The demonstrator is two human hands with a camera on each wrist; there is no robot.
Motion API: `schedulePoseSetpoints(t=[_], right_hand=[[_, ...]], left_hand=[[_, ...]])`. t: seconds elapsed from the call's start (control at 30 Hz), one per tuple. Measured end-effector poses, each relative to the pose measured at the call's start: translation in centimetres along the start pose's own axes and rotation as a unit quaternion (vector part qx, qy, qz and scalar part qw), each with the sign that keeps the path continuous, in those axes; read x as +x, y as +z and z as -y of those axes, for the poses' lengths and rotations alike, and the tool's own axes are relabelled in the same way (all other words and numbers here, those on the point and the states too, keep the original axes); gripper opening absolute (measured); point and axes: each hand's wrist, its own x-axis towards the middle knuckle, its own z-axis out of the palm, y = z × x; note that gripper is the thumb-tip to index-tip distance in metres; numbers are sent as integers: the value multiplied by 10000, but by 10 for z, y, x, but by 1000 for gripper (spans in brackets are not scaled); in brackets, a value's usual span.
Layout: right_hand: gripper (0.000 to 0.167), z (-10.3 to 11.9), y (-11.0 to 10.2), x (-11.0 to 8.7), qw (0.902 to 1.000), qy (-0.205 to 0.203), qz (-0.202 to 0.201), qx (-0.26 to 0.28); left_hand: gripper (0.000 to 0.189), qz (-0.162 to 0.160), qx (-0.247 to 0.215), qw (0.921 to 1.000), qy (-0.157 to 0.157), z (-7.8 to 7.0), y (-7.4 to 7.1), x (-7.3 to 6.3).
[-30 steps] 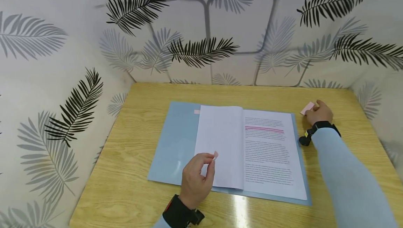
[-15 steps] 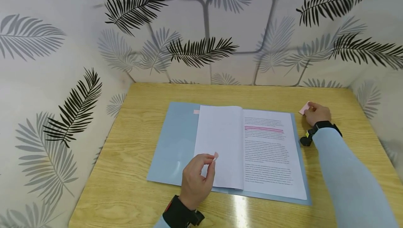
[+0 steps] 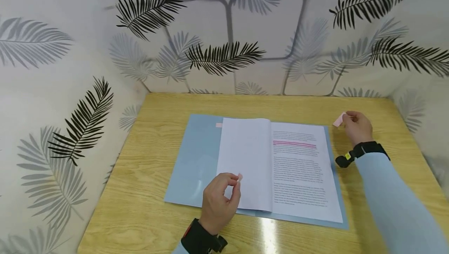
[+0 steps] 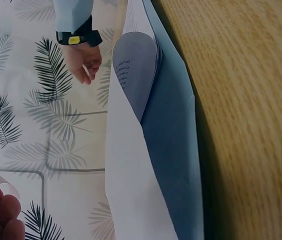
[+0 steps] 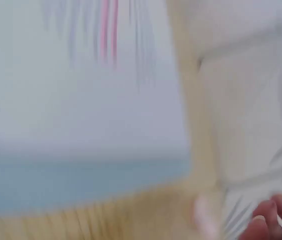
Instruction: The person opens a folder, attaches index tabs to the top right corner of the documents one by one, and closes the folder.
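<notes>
Over the left page of an open booklet of printed sheets [image 3: 298, 168] in a blue folder [image 3: 200, 156], my left hand [image 3: 219, 199] pinches a small pink sticky note strip [image 3: 240, 177] between thumb and fingertips. That strip [image 4: 3, 182] also shows at the left edge of the left wrist view. My right hand [image 3: 358, 127] is beyond the folder's right edge, its fingers loosely bent. A pink sticky note pad [image 3: 339, 119] lies on the table beside its fingertips. In the blurred right wrist view, a gap separates the pad [image 5: 205, 215] from the fingers [image 5: 268, 222].
Another pink strip [image 3: 219, 125] sticks out from the left page's edge near the top. Pink highlighted lines [image 3: 294, 144] cross the right page. The wooden table [image 3: 140, 168] meets a leaf-patterned backdrop [image 3: 245, 74] at the back and sides.
My right hand has shifted the pink pad slightly left, then drawn off to the right and up from it. My left hand has stayed nearly still with the strip.
</notes>
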Motion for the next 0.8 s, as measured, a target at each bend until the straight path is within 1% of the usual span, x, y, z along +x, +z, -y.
schedulePoseSetpoints(t=[0.07, 0.1, 0.17, 0.23, 0.33, 0.4, 0.47, 0.53, 0.6, 0.63, 0.7, 0.8], right_hand=[[54, 13, 3, -20, 9979, -530, 383, -33], [52, 19, 5, -30, 9946, -782, 678, -50], [45, 35, 12, -53, 9827, -1358, 1254, -121], [37, 51, 18, -77, 9647, -1808, 1909, -163], [25, 73, 32, -116, 9315, -2431, 2704, -63], [20, 86, 42, -142, 9106, -2680, 3144, 101], [15, 95, 53, -165, 8908, -2935, 3458, 282], [12, 101, 64, -183, 8734, -3205, 3646, 396], [11, 104, 75, -198, 8602, -3458, 3722, 434], [12, 105, 80, -203, 8553, -3598, 3706, 412], [13, 105, 87, -212, 8509, -3816, 3593, 362], [13, 104, 92, -219, 8538, -3921, 3404, 373]], left_hand=[[10, 123, 69, 9999, 34, 0, 2, 1], [11, 177, 114, 9998, 70, 0, 3, 2], [14, 300, 231, 9992, 161, -1, 5, 6], [19, 425, 358, 9982, 241, -1, 6, 10], [25, 660, 545, 9957, 356, -3, 9, 18], [26, 844, 687, 9931, 439, -4, 10, 21], [24, 996, 827, 9900, 560, -5, 11, 24], [21, 1103, 964, 9868, 691, -5, 14, 26], [22, 1167, 1063, 9840, 826, -5, 17, 28], [24, 1179, 1105, 9827, 909, -5, 18, 28], [29, 1195, 1177, 9802, 1057, -5, 21, 30], [33, 1201, 1241, 9779, 1181, -5, 23, 31]])
